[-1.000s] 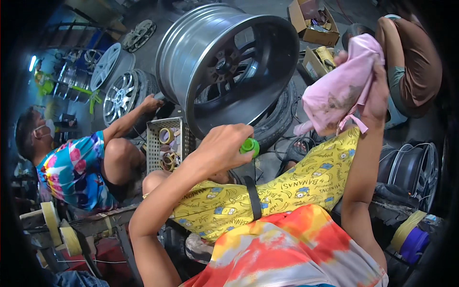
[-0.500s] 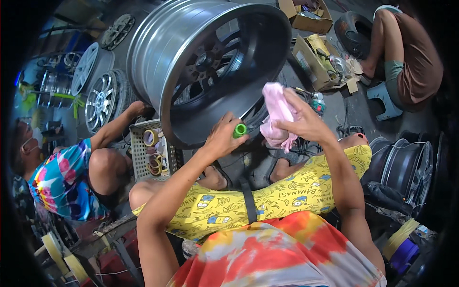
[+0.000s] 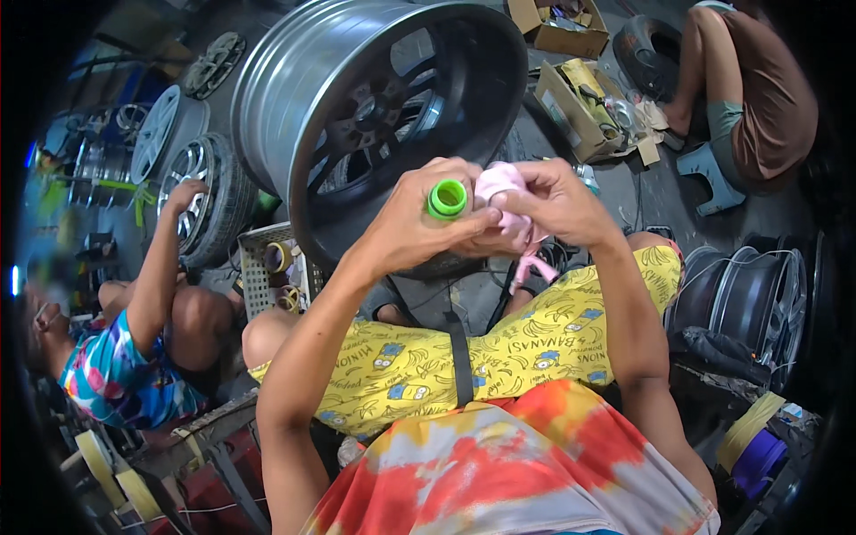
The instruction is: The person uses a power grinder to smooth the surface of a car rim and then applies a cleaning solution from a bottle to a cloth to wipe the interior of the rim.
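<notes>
My left hand (image 3: 412,218) is closed around what looks like a bright green bottle (image 3: 447,199). Only its round open mouth and collar show; the rest is hidden in my grip. A crumpled pink cloth (image 3: 501,189) is pinched in my right hand (image 3: 563,203), and a thin strip of it hangs down. The two hands are side by side in front of me, my left thumb against or very close to the cloth. Just beyond them a large grey wheel rim (image 3: 312,116) stands with its hollow barrel toward me.
At left sits a co-worker (image 3: 134,366) with an arm stretched toward a wheel with a tyre (image 3: 201,192). A plastic basket (image 3: 259,276) of tape rolls stands beside my knee. Cardboard boxes (image 3: 571,134) and another seated person (image 3: 758,98) are at far right. More rims (image 3: 744,299) stand at right.
My hands have come together, the right moving left with the cloth. The green mouth now tilts more toward me. The left co-worker's arm has risen toward the tyred wheel.
</notes>
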### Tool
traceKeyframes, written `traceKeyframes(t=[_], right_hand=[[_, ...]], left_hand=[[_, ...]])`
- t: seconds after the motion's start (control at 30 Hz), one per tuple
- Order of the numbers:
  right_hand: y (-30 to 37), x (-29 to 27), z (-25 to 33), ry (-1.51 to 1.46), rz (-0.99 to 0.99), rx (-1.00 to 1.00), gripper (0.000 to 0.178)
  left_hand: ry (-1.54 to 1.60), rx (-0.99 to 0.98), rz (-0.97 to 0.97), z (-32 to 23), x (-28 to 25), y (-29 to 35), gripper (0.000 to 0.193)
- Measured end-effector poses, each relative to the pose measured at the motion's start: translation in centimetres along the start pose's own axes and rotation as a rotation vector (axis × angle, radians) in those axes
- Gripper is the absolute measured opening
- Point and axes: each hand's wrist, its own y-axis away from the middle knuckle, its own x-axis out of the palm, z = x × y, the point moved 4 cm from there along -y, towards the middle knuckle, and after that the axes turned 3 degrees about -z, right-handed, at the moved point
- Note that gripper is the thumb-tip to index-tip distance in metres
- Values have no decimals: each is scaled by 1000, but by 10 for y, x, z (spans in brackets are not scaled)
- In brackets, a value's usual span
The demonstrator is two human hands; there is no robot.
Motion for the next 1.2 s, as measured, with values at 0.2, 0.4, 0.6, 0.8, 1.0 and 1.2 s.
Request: traceKeyframes(t=[0.2, 0.4, 0.6, 0.8, 1.0, 1.2], right_hand=[[-4, -24, 8, 175, -354, -223, 44], [-3, 39, 3, 273, -79, -291, 83], [-15, 46, -23, 296, 43, -160, 22], [-4, 25, -11, 327, -22, -64, 26], [9, 6, 0, 22, 78, -115, 22], [31, -34, -2, -766, -182, -159, 37]], left_hand=[[72, -172, -55, -36, -24, 1, 25], [85, -120, -72, -40, -48, 6, 19], [11, -146, -96, -45, -66, 20, 20], [-41, -144, -356, -35, -77, 26, 26], [-113, -150, -425, -16, -77, 30, 22], [-366, -182, -258, 4, -60, 31, 19]])
